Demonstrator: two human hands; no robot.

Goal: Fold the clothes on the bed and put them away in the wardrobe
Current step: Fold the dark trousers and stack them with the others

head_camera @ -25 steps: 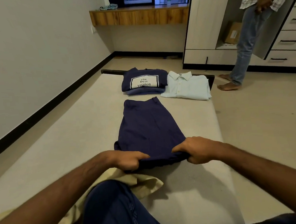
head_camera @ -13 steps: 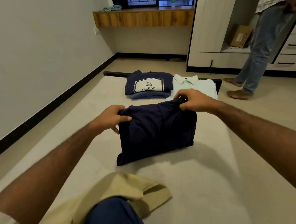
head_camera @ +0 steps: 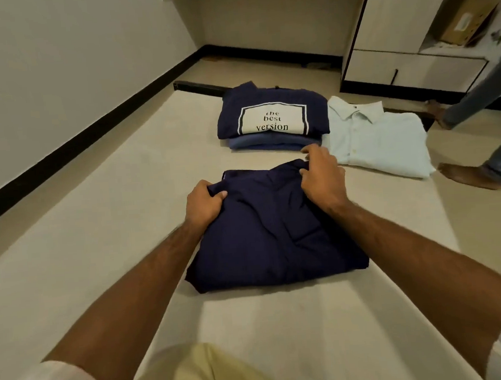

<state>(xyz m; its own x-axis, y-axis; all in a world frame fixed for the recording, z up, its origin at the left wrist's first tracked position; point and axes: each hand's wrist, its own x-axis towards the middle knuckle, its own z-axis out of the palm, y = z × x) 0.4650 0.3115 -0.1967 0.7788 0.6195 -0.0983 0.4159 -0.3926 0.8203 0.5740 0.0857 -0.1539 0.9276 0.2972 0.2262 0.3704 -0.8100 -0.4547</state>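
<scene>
A navy garment, folded in half, lies in the middle of the beige bed. My left hand grips its far left corner. My right hand rests on its far right corner with the fingers curled over the edge. Beyond it sits a folded navy T-shirt with a "the best version" print on top of a folded blue garment. A folded pale shirt lies to the right of that stack. The open wardrobe stands at the far right.
A beige garment lies at the near edge over my lap. Another person's legs and bare feet stand on the floor between the bed and the wardrobe. A cardboard box sits in the wardrobe. A wall runs along the left.
Both hands carried the near end of the navy garment up and over to its far end, folding it in half, and now press it flat. The other person stepped to the right.
</scene>
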